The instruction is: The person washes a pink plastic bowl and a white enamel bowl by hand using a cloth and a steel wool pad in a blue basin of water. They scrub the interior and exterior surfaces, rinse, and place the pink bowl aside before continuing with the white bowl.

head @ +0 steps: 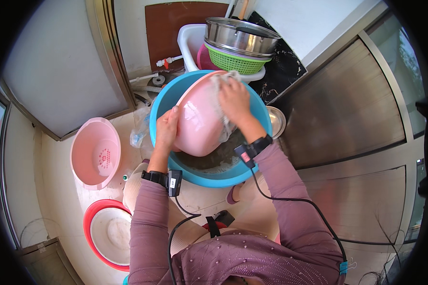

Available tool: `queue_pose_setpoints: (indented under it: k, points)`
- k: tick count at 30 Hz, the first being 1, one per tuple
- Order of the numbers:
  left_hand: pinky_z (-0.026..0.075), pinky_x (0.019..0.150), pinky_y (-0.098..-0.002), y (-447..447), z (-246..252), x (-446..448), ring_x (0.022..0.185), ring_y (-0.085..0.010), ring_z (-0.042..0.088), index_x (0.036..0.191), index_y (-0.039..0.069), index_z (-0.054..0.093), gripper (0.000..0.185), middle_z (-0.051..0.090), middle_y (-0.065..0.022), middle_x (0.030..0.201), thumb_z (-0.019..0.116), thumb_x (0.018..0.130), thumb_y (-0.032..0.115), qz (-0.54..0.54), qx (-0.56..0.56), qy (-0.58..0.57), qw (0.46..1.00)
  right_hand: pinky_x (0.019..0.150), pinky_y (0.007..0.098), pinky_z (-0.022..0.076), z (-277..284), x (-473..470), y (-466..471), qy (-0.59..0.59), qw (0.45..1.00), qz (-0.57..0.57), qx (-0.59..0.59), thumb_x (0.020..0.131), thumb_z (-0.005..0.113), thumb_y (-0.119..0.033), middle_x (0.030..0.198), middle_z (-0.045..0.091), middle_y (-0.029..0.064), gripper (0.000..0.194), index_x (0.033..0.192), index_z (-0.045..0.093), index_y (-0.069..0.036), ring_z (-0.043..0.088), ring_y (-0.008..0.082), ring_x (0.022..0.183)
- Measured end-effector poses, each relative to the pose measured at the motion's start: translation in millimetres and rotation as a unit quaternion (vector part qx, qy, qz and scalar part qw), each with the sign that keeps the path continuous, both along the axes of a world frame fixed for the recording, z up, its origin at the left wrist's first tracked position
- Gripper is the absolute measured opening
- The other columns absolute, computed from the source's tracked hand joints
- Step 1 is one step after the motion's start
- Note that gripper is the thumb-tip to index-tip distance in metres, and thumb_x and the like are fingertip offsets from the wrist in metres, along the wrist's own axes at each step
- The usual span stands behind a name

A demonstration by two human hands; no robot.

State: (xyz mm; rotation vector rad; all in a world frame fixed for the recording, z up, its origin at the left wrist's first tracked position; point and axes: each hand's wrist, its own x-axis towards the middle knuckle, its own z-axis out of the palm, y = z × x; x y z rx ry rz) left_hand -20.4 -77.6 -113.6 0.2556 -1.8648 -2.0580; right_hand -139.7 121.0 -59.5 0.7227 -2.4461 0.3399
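Note:
A pink plastic basin (196, 121) is tilted inside a large blue tub (214, 181), its outer side facing up at me. My left hand (167, 128) grips the pink basin's left rim, thumb on the outside. Against the basin's right side, my right hand (234, 99) presses a wet greyish cloth (219, 92), which hangs down along the wall. Murky water (207, 162) with some suds lies in the bottom of the blue tub. The basin's inside is hidden from me.
Left on the floor is another pink basin (94, 153); nearer me, a white basin (110, 235) sits in a red one (87, 221). Behind the tub, a steel pot (240, 37) tops a green colander (235, 62). A steel bowl (276, 121) and crumpled plastic bag (139, 130) flank the tub.

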Motion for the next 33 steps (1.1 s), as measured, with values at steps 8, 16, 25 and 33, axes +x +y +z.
queue_pose_setpoints:
  k: [8,16,25,33]
  points:
    - [0.043,0.068,-0.0247,0,-5,0,0.074,-0.0088,0.051,0.090,-0.002,0.067,0.049,0.062,-0.0008,0.082,0.049,0.101,0.042,-0.026,0.084,0.030,0.996,0.099,0.0552,0.0309,16,110,-44,0.135,0.970,0.189,0.074,0.077,0.066,-0.031,0.114,0.056,0.0060,0.038,0.113,0.065,-0.018,0.046,0.0336,0.121]
    - [0.041,0.063,-0.0260,6,5,0,0.068,-0.0087,0.046,0.083,-0.002,0.063,0.049,0.055,0.0009,0.071,0.049,0.101,0.041,0.012,-0.075,0.032,0.997,0.100,0.0475,0.0369,8,11,-15,-0.002,0.998,0.025,-0.053,0.090,0.054,-0.032,0.125,0.057,0.0129,0.034,0.121,0.063,-0.020,0.050,0.0350,0.116]
    - [0.039,0.054,-0.0232,0,6,0,0.062,-0.0049,0.045,0.087,0.002,0.068,0.037,0.055,0.0042,0.067,0.060,0.096,0.036,-0.007,-0.007,-0.007,1.000,0.090,0.0286,0.0466,3,-57,32,-0.608,0.632,0.075,-0.474,0.098,0.048,-0.034,0.118,0.064,0.0049,0.040,0.123,0.061,-0.006,0.060,0.0154,0.104]
    - [0.040,0.055,-0.0216,0,6,1,0.062,-0.0038,0.047,0.093,0.001,0.069,0.031,0.058,0.0049,0.072,0.065,0.094,0.032,-0.033,0.045,0.007,0.998,0.098,0.0289,0.0429,-6,-62,44,-0.522,0.692,0.072,-0.493,0.096,0.050,-0.023,0.135,0.054,0.0096,0.051,0.141,0.044,-0.001,0.055,0.0173,0.117]
